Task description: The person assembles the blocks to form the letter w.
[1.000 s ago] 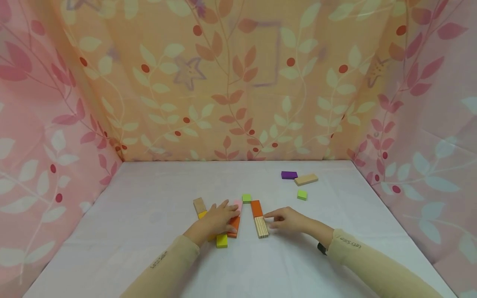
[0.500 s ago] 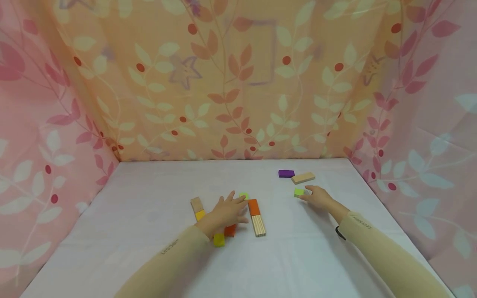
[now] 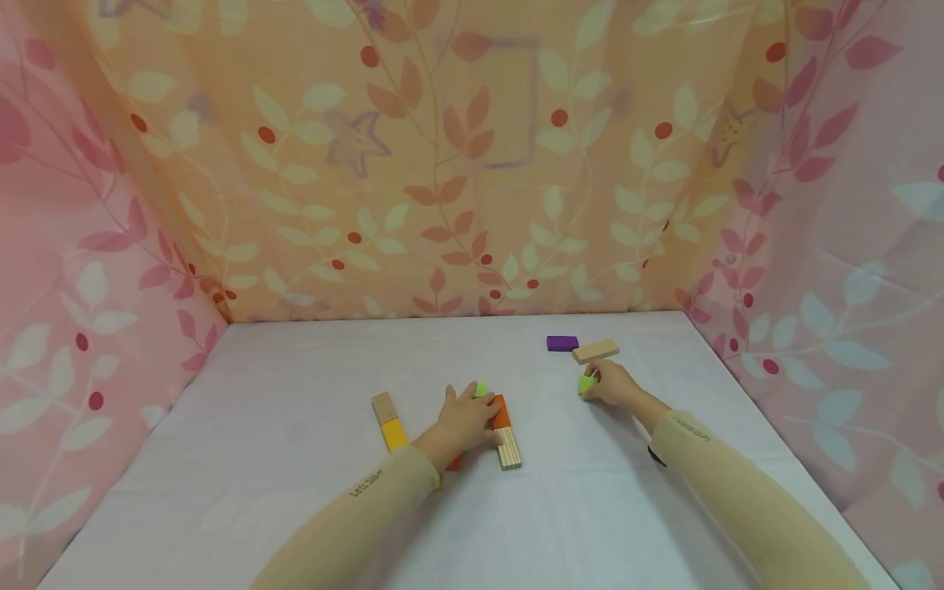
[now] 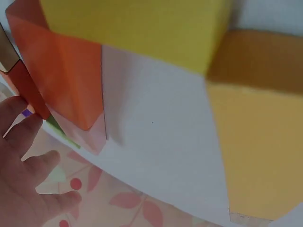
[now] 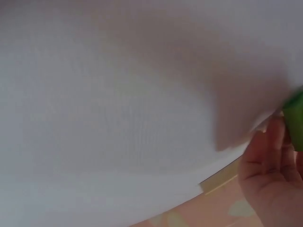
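Observation:
My right hand (image 3: 615, 387) pinches a small lime-green block (image 3: 586, 383) between thumb and fingers; in the right wrist view that block (image 5: 296, 123) sits at the right edge. My left hand (image 3: 467, 418) has its fingers spread, the tips touching an orange block (image 3: 501, 411) that lies end to end with a striped wooden block (image 3: 509, 449). Another lime-green block (image 3: 481, 389) shows just past the left fingers. Under the left hand and wrist, mostly hidden from the head, lie an orange block (image 4: 71, 75), a pink block (image 4: 90, 137) and a yellow-green block (image 4: 142, 28).
A plain wooden block (image 3: 384, 407) and a yellow block (image 3: 394, 434) form a slanted row at left. Farther back on the white tabletop (image 3: 295, 492) lie a purple block (image 3: 563, 343) and a plain wooden block (image 3: 596, 351). Patterned curtains (image 3: 457, 164) stand behind and at both sides.
My right hand has left the striped block's side, reached back and right, and now pinches the lime-green block. My left hand has moved right, from the pink and orange blocks to the other orange block.

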A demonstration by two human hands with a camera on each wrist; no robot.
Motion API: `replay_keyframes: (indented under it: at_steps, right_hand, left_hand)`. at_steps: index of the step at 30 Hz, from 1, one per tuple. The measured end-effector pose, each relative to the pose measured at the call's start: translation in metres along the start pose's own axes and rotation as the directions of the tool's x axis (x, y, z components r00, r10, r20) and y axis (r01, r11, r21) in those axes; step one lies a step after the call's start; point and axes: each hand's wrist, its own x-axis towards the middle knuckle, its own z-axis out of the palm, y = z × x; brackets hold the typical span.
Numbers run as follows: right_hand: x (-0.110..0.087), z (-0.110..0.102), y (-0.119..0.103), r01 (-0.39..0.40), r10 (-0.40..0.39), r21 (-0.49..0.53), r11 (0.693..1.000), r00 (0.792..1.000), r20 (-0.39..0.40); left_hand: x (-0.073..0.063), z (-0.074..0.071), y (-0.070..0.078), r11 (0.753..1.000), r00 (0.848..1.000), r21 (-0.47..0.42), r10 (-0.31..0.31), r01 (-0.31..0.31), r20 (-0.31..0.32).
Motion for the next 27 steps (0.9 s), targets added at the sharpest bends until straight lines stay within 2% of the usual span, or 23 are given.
replay_keyframes:
  at_steps: [3, 5, 8, 11, 15, 19, 23, 27]
  right_hand:
    - [-0.009, 0.003, -0.007, -0.006, 0.006, 0.07, 0.998, 1.0, -0.008]
    - [-0.017, 0.005, -0.013, -0.027, 0.025, 0.141, 0.99, 1.0, 0.016]
    - [-0.029, 0.009, -0.025, -0.044, 0.016, 0.25, 0.967, 0.993, 0.113]
    - [-0.041, 0.015, -0.037, -0.086, 0.011, 0.318, 0.944, 0.973, 0.231]
    - [-0.056, 0.023, -0.052, -0.122, 0.014, 0.309, 0.943, 0.943, 0.332]
    - [-0.067, 0.034, -0.062, -0.128, 0.009, 0.299, 0.945, 0.929, 0.371]
    - [-0.075, 0.046, -0.069, -0.107, -0.01, 0.289, 0.951, 0.927, 0.375]
    - [-0.08, 0.054, -0.073, -0.022, -0.061, 0.227, 0.974, 0.933, 0.354]
  left_hand:
    - [0.0, -0.002, 0.001, 1.0, 1.0, -0.006, 0.001, -0.001, -0.005]
    - [0.001, -0.003, 0.001, 1.0, 1.0, -0.013, 0.002, -0.002, -0.004]
    - [0.001, -0.005, 0.002, 1.0, 1.0, -0.021, -0.001, 0.001, 0.004]
    - [0.002, -0.005, 0.002, 1.0, 1.0, -0.022, -0.004, 0.004, 0.015]
    - [0.002, -0.005, 0.002, 1.0, 1.0, -0.028, -0.005, 0.005, 0.016]
    - [0.001, -0.005, 0.001, 0.999, 1.0, -0.05, -0.002, 0.002, 0.011]
    - [0.001, -0.003, 0.001, 0.998, 1.0, -0.065, -0.002, 0.002, 0.003]
    - [0.001, -0.003, 0.0, 0.997, 1.0, -0.079, 0.001, -0.001, -0.005]
